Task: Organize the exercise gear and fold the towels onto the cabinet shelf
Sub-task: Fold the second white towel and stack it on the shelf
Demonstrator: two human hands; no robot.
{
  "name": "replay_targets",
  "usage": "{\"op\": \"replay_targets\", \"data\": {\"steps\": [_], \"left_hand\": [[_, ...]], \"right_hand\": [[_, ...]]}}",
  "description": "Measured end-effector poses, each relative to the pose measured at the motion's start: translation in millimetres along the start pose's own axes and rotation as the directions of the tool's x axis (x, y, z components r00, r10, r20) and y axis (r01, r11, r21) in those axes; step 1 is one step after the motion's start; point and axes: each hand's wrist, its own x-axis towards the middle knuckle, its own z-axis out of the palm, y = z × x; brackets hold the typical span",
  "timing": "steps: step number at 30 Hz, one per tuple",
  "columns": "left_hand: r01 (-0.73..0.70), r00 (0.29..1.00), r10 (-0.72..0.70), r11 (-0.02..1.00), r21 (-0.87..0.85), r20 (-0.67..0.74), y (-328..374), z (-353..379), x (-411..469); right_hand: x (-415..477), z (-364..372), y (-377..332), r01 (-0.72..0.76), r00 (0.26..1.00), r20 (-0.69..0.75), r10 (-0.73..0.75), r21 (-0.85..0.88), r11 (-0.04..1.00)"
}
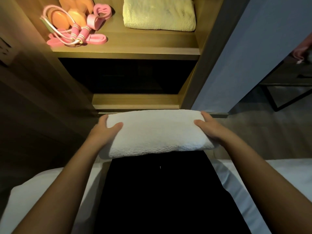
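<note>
A folded white towel [157, 134] is held in the air in front of the cabinet, below the lit shelf. My left hand [105, 130] grips its left end with the thumb on top, and my right hand [208, 128] grips its right end the same way. Another folded towel [159, 14] lies on the right part of the lit cabinet shelf [135, 43]. On the shelf's left part sit a pink jump rope [76, 33], a pink resistance band [96, 39], a pink grip trainer [101, 11] and orange dumbbells [70, 16].
Below the lit shelf is a dark open compartment [128, 76] with a wooden ledge under it. A grey wall [244, 48] stands to the right, with a dark metal-framed table [290, 81] beyond. White bedding [42, 191] lies at both sides near my body.
</note>
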Motion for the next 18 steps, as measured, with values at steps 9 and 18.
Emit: {"op": "replay_targets", "data": {"steps": [9, 18], "left_hand": [[0.378, 0.892, -0.219, 0.841, -0.387, 0.396, -28, -10, -3], [0.11, 0.993, -0.076, 0.858, -0.502, 0.088, -12, -19, 13]], "right_hand": [[-12, -5, 29, -0.442, 0.896, 0.274, 0.35, 0.457, 0.772], [2, -11, 15, -0.076, 0.988, -0.055, 0.148, 0.658, 0.75]]}}
